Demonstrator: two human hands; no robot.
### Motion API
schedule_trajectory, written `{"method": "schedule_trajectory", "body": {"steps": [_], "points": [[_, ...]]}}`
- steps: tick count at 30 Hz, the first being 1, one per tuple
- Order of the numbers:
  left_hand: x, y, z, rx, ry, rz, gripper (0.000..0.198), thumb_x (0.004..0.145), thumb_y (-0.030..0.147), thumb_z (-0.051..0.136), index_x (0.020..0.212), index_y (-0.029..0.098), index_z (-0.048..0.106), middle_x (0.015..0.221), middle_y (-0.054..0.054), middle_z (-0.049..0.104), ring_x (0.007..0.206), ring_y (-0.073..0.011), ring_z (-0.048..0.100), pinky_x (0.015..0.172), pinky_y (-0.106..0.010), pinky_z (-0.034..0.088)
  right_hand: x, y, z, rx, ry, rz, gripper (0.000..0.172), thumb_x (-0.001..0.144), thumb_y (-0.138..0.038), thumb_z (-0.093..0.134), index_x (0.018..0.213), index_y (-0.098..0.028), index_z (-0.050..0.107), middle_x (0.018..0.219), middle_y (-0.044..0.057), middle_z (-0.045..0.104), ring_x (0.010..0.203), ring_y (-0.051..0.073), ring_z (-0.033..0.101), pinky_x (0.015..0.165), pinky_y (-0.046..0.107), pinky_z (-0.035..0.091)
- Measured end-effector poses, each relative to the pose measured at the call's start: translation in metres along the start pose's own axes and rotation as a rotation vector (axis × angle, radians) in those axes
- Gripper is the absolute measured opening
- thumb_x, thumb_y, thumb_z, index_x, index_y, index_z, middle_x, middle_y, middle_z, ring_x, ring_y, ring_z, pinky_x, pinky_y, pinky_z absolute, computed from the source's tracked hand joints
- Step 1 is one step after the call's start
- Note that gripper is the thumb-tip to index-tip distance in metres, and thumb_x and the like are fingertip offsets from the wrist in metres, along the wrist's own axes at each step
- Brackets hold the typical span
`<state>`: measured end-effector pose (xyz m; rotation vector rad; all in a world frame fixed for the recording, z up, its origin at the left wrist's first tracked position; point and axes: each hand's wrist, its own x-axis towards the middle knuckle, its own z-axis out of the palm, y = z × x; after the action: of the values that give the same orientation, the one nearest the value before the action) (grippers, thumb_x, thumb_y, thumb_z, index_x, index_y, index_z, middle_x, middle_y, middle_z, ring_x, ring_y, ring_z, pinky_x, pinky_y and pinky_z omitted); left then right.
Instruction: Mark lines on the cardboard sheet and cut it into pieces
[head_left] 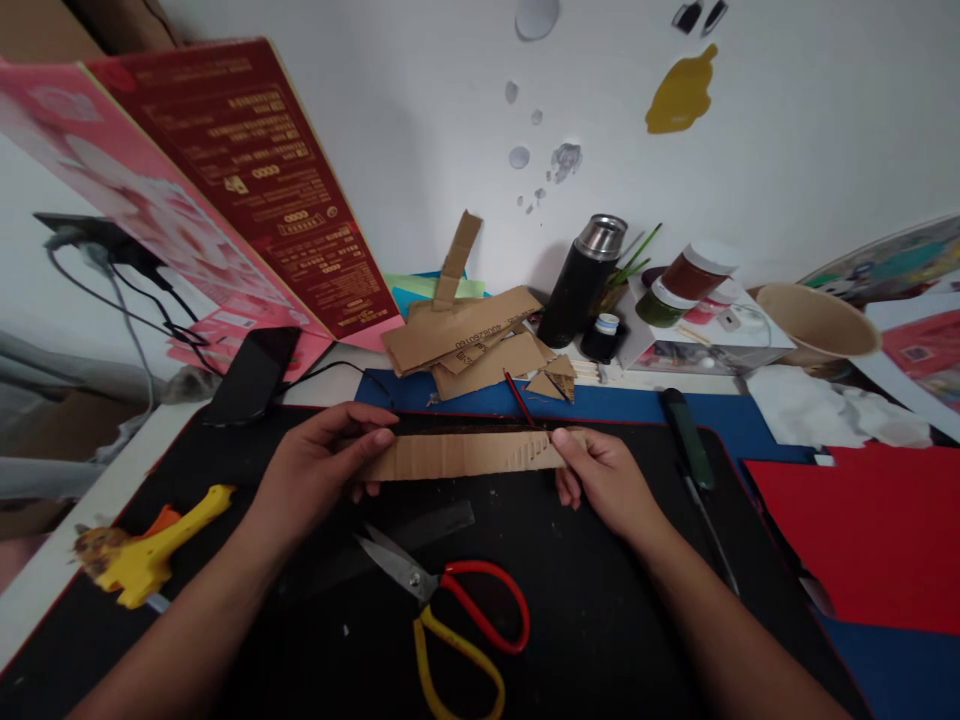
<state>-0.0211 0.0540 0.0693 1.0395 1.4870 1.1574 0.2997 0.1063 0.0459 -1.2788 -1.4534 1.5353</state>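
A long strip of brown cardboard [457, 455] stretches level between my two hands, above the black mat. My left hand [322, 465] pinches its left end between thumb and fingers. At the other end my right hand [600, 475] grips it, thumb on the near face and fingers behind. Short slanted marks or creases show on the strip near the right thumb. Just below lie scissors [424, 590] with one red and one yellow handle, blades parted. A clear ruler [420, 535] rests on the mat beneath the strip. Behind it lies a dark red pencil [517, 395].
Cardboard scraps [469, 340] are piled at the back, beside a black thermos [585, 275]. A green-handled tool [688, 440] and red paper [862, 540] lie at right. A yellow glue gun-like object [150, 555], a phone [253, 375] and a tall pink-and-red box [247, 180] occupy the left.
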Motion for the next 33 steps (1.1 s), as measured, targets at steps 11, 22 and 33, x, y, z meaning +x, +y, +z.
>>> {"method": "schedule_trajectory", "body": {"steps": [11,22,33], "points": [[0.002,-0.003,-0.002,0.460,0.095,0.334,0.031,0.093,0.056,0.073,0.104,0.027,0.078,0.103,-0.004,0.079,0.096,-0.0258,0.073,0.085,-0.038,0.060,0.002,0.000,0.000,0.066,0.065,0.041,0.068,0.089,-0.078,0.071,0.053,-0.024,0.051,0.043,0.000,0.054,0.038,0.012,0.049,0.040,0.024,0.039],[0.013,-0.025,-0.004,0.841,-0.123,0.622,0.051,0.101,0.064,0.061,0.130,0.025,0.073,0.128,-0.011,0.076,0.121,-0.0317,0.068,0.107,-0.051,0.055,0.002,0.003,0.000,0.081,0.044,0.028,0.066,0.090,-0.075,0.071,0.055,-0.022,0.052,0.045,-0.001,0.055,0.038,0.011,0.051,0.040,0.022,0.042],[0.010,-0.019,-0.001,0.795,-0.077,0.679,0.029,0.102,0.052,0.065,0.111,0.024,0.071,0.114,-0.007,0.078,0.108,-0.0272,0.073,0.096,-0.043,0.059,0.001,0.001,0.000,0.125,0.036,0.010,0.055,0.089,-0.073,0.075,0.075,-0.021,0.061,0.051,-0.004,0.057,0.043,0.012,0.057,0.039,0.020,0.046]]}}
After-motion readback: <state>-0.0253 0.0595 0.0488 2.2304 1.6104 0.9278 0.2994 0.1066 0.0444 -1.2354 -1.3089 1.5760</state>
